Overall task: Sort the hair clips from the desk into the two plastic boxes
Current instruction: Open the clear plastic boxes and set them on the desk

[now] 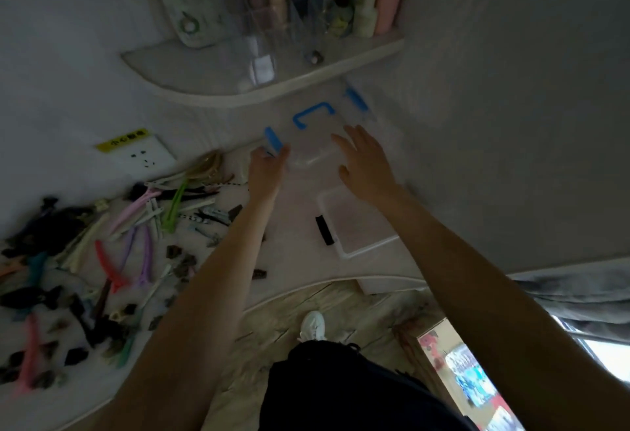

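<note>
Both my forearms fill the lower frame, reaching forward over the pale desk (296, 260). Largest item ahead: clear plastic box with blue handle (313, 115) and blue side latches, at the far end of the desk under a curved shelf (204, 89). My left hand (266, 171) is at the box's near-left corner by the latch; fingers look curled there, but blur means I cannot tell whether they actually grip. My right hand (364, 161) is over the box lid, fingers straight and apart; whether it touches is unclear. Second clear box with black latch (354, 222) sits nearer me, just beside my right forearm, its lid shut. Hair clips (112, 236) lie scattered across the left of the desk, well apart from both boxes: pink, purple, green, red, cream, black, mixed long clips and small claws. Wall socket (146, 154) sits behind the pile.
</note>
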